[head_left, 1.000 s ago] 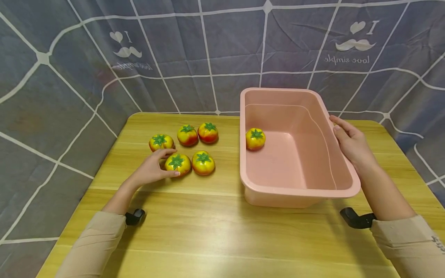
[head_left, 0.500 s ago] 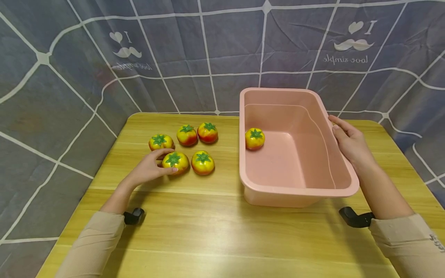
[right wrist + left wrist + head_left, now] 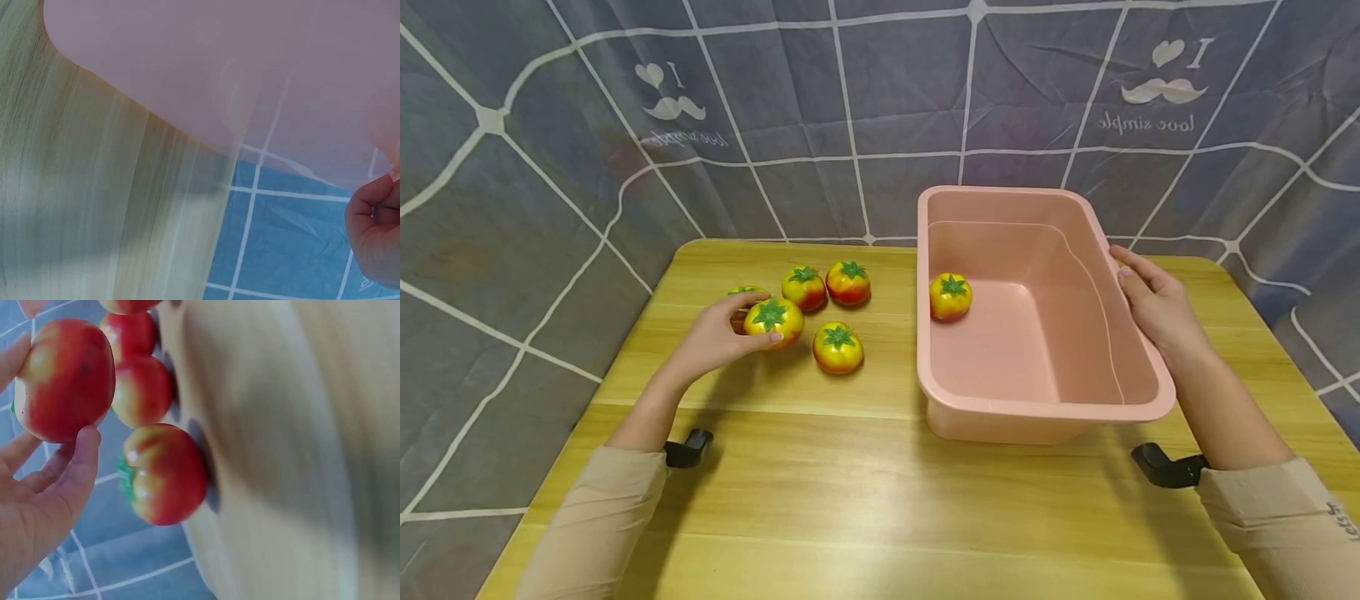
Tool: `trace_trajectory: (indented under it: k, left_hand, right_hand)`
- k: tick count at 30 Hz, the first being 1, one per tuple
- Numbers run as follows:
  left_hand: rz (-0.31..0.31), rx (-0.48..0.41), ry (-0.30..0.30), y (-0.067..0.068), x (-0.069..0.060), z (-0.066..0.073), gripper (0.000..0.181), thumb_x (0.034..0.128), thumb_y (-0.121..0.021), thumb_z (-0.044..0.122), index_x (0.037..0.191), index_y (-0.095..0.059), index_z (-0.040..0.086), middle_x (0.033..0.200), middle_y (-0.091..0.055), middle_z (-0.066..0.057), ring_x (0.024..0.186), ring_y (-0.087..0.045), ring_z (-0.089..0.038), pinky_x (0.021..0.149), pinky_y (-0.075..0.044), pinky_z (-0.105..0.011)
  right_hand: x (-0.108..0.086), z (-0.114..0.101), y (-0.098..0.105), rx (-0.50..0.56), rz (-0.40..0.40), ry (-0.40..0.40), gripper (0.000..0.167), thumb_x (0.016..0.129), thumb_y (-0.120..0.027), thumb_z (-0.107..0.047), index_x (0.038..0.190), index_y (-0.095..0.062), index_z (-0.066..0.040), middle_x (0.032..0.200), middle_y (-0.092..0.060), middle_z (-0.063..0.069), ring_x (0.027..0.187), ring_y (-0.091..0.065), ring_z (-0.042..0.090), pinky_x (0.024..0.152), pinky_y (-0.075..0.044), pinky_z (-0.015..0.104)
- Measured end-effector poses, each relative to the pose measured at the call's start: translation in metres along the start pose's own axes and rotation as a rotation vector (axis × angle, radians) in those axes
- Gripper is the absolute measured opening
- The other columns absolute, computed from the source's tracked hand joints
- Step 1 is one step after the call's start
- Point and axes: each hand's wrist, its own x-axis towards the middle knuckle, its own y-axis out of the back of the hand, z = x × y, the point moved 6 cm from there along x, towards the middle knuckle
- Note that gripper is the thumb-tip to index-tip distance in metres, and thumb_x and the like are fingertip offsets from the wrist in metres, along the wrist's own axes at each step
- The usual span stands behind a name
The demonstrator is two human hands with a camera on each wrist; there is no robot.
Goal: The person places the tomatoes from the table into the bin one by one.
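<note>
My left hand (image 3: 706, 340) grips a yellow-red toy tomato (image 3: 774, 323) with a green leafy top, thumb in front and fingers behind. In the left wrist view that tomato (image 3: 67, 381) is raised off the wooden surface. Just behind it, another tomato (image 3: 747, 291) is partly hidden by the hand. Two more tomatoes, one yellow-red (image 3: 803, 290) and one redder (image 3: 848, 284), sit farther back, and a single tomato (image 3: 838, 348) rests nearer me. My right hand (image 3: 1167, 312) holds the right rim of a pink plastic basin (image 3: 1045, 411). One tomato (image 3: 951, 297) lies inside, against its left wall.
The wooden table (image 3: 820, 500) carries everything. A grey curtain (image 3: 902, 100) with white grid lines hangs along the back and sides. Black straps with cameras sit on the left wrist (image 3: 688, 450) and the right wrist (image 3: 1168, 467).
My left hand has lifted the tomato up off the table and slightly away from me, now covering part of the tomato behind. The right hand and basin have stayed nearly still.
</note>
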Motion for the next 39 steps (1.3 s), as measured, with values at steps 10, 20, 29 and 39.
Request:
trace_trajectory:
  k: [10,20,29,39]
  left_hand:
    - [0.01,0.036,0.013,0.003,0.012,0.025,0.07,0.0793,-0.072,0.04,0.136,-0.046,0.006,0.134,-0.047,-0.017,0.114,-0.047,-0.038,0.09,-0.043,-0.05]
    - [0.008,0.045,-0.036,-0.005,0.028,0.065,0.067,0.0789,-0.073,0.036,0.134,-0.048,0.007,0.133,-0.049,-0.015,0.113,-0.05,-0.035,0.088,-0.046,-0.045]
    - [0.023,0.034,-0.076,-0.013,0.039,0.096,0.067,0.0781,-0.073,0.04,0.134,-0.049,0.012,0.133,-0.05,-0.008,0.113,-0.05,-0.031,0.088,-0.046,-0.042]
    - [0.057,0.001,-0.121,-0.014,0.048,0.133,0.066,0.0769,-0.074,0.038,0.133,-0.05,0.014,0.13,-0.051,-0.006,0.111,-0.052,-0.026,0.086,-0.048,-0.038]
  right_hand:
    - [0.002,0.0,0.001,-0.015,-0.004,0.003,0.054,0.096,-0.049,-0.03,0.146,-0.033,-0.016,0.124,-0.046,-0.002,0.082,-0.057,-0.007,0.067,-0.047,0.01]
    - [0.002,0.0,0.001,0.036,-0.011,0.003,0.053,0.096,-0.049,-0.027,0.145,-0.034,-0.015,0.111,-0.05,-0.011,0.081,-0.058,-0.006,0.066,-0.047,0.01]
    - [0.005,-0.002,0.004,-0.024,0.003,0.01,0.052,0.097,-0.049,-0.029,0.145,-0.035,-0.017,0.117,-0.049,-0.009,0.081,-0.057,-0.008,0.067,-0.046,0.009]
    - [0.008,-0.002,0.003,0.012,-0.009,0.003,0.053,0.096,-0.049,-0.029,0.145,-0.034,-0.016,0.119,-0.048,-0.007,0.082,-0.057,-0.006,0.067,-0.047,0.01]
